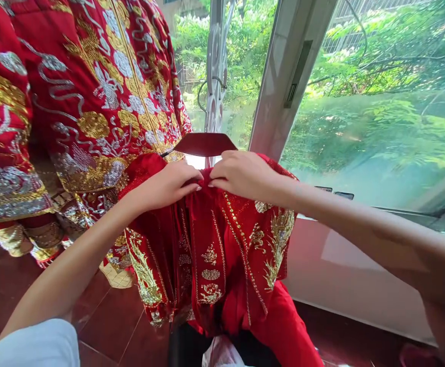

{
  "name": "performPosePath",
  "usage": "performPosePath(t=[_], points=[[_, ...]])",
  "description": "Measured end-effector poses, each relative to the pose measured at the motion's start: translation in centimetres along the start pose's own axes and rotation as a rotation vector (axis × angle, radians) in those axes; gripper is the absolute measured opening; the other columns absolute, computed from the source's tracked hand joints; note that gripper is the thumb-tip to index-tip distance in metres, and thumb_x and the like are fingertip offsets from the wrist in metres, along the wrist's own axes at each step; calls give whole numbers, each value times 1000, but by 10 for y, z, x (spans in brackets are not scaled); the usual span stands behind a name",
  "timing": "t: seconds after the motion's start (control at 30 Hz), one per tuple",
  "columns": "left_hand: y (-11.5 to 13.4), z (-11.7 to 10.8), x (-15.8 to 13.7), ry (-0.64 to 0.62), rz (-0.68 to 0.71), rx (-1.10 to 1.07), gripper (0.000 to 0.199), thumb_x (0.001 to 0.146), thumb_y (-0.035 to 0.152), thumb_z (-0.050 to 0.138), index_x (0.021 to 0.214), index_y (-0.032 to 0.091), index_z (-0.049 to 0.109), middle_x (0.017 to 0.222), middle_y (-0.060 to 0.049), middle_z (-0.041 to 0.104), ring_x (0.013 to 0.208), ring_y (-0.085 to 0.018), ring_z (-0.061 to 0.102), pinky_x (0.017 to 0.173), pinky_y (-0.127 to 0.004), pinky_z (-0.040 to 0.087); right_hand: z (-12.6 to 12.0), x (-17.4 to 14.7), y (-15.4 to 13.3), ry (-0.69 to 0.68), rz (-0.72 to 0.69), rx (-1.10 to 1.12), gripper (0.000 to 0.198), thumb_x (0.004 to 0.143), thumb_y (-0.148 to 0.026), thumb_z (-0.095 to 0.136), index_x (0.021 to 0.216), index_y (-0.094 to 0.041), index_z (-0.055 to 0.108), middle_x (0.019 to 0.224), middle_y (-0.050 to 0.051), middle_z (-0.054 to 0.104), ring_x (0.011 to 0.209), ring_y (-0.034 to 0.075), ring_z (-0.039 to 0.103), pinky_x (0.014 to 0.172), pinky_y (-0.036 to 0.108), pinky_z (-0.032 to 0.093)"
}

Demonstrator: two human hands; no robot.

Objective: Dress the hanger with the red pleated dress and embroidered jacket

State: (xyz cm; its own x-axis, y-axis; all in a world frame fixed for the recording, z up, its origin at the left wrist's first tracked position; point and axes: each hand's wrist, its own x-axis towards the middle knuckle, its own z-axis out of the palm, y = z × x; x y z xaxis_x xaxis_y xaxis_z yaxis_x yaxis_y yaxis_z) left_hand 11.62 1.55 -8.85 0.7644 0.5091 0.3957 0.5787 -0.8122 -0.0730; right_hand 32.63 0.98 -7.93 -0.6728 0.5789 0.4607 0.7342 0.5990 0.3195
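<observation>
A red garment (207, 244) with gold and silver embroidery hangs in front of me on a dark red hanger (205, 145). My left hand (174, 184) pinches the cloth at the top of the garment, just below the hanger. Close beside it on the right, my right hand (241, 174) grips the same top edge, thumb pressed against the fingers. The hanger's middle shows above both hands; its ends are mostly hidden by cloth. Plain red fabric (287, 326) trails below the garment on the lower right.
A large red embroidered jacket (104, 92) hangs on the left. Behind the hanger is a window (367, 112) with greenery outside, and a pale metal stand (215, 76). Small dark objects (343, 195) lie on the sill. Dark red tiles (104, 311) cover the floor.
</observation>
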Motion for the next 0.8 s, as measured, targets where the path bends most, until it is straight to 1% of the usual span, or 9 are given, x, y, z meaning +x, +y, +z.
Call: performPosePath(t=[0.1, 0.17, 0.27, 0.33, 0.47, 0.57, 0.67, 0.77, 0.8], points=[[0, -4, -5, 71, -36, -58, 21, 88, 24, 46, 89, 15, 66, 88, -8, 67, 82, -17, 58, 78, -32, 43, -6, -8, 23, 50, 37, 140, 23, 85, -36, 57, 75, -22, 73, 66, 3, 61, 69, 16, 50, 61, 31, 30], [1, -3, -6, 97, -49, -73, 20, 87, 23, 46, 86, 16, 65, 87, -7, 67, 81, -17, 58, 78, -32, 43, -9, -11, 36, 67, 23, 189, 26, 84, -40, 57, 73, -23, 73, 64, 2, 59, 69, 15, 50, 62, 31, 31], [2, 0, -6, 90, -55, -83, 19, 86, 26, 49, 80, 16, 64, 80, -6, 65, 75, -16, 56, 74, -31, 43, -12, -11, 44, 61, -41, 232, 31, 85, -43, 53, 71, -23, 72, 63, 2, 58, 68, 15, 49, 63, 31, 33], [2, 1, -7, 109, -58, -85, 23, 87, 31, 50, 75, 16, 62, 76, -5, 63, 71, -16, 54, 71, -31, 41, -14, -9, 46, 50, -53, 268, 36, 86, -47, 51, 69, -22, 70, 60, 1, 55, 63, 13, 46, 63, 31, 33], [1, -2, -12, 179, -39, -187, 28, 89, 34, 49, 68, 17, 58, 69, -2, 59, 66, -14, 50, 68, -29, 40, -21, -8, 57, 32, 34, 438, 47, 85, -57, 50, 61, -20, 67, 49, -2, 44, 50, 8, 36, 53, 29, 30], [1, -5, -14, 203, -29, -245, 28, 88, 34, 50, 66, 17, 57, 66, 0, 59, 64, -12, 49, 68, -27, 40, -23, -8, 62, 71, 122, 608, 47, 81, -59, 55, 60, -18, 66, 44, -3, 38, 46, 7, 31, 47, 28, 26], [0, -8, -15, 200, -41, -247, 26, 87, 33, 51, 68, 17, 59, 67, 1, 60, 63, -12, 50, 67, -27, 39, -19, -10, 68, 213, 171, 756, 36, 77, -50, 64, 63, -17, 66, 49, -2, 47, 48, 7, 37, 45, 27, 29], [-1, -9, -11, 111, -75, -238, 25, 86, 33, 50, 71, 17, 62, 69, -1, 63, 64, -13, 53, 65, -27, 39, -10, -12, 86, 485, 208, 947, 22, 75, -41, 67, 78, -19, 68, 70, 1, 63, 54, 9, 49, 48, 26, 41], [0, -7, -8, 77, -90, -209, 26, 86, 34, 50, 71, 17, 62, 70, -1, 63, 65, -13, 53, 64, -27, 39, -5, -13, 93, 508, 215, 1005, 21, 74, -38, 69, 83, -20, 68, 76, 2, 66, 58, 9, 53, 52, 26, 45]])
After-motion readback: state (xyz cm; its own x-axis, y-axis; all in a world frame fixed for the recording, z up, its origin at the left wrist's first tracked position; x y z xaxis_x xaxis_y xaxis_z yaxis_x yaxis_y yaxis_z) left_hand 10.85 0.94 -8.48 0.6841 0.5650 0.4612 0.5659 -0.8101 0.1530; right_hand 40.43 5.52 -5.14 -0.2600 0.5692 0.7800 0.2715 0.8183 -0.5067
